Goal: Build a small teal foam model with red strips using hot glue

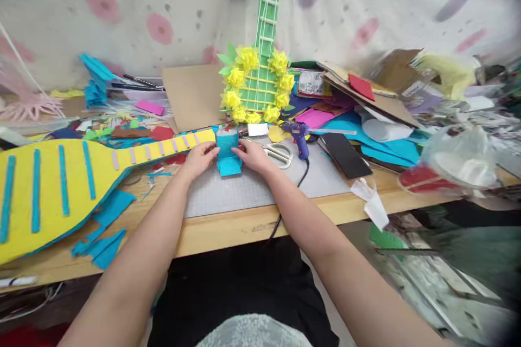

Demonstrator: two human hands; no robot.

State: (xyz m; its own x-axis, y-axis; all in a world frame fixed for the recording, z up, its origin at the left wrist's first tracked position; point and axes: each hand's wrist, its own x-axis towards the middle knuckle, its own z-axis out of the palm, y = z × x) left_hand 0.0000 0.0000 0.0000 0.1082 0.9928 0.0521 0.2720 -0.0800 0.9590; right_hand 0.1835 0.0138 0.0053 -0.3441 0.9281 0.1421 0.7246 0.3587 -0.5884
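Note:
My left hand (pixel 199 159) and my right hand (pixel 254 156) grip a small blue paper-covered piece (pixel 228 146) from its two sides, fingers closed on the edges. The piece has an upright back and a flap folded forward at the bottom. It stands by the end of the neck of a yellow paper guitar (pixel 65 179), which has blue and lilac strips; whether the two touch I cannot tell. Under my hands lies a grey cutting mat (pixel 228 198). Right of my right hand are scissors (pixel 280 156) and a blue glue gun (pixel 300 138).
A green guitar model (pixel 260 92) with yellow paper flowers leans at the back. A phone (pixel 345 154) lies on the right, near a plastic bag (pixel 456 157). Blue scraps (pixel 108 246) lie at the left front; paper and cardboard are piled behind. The glue gun's cord hangs over the table edge.

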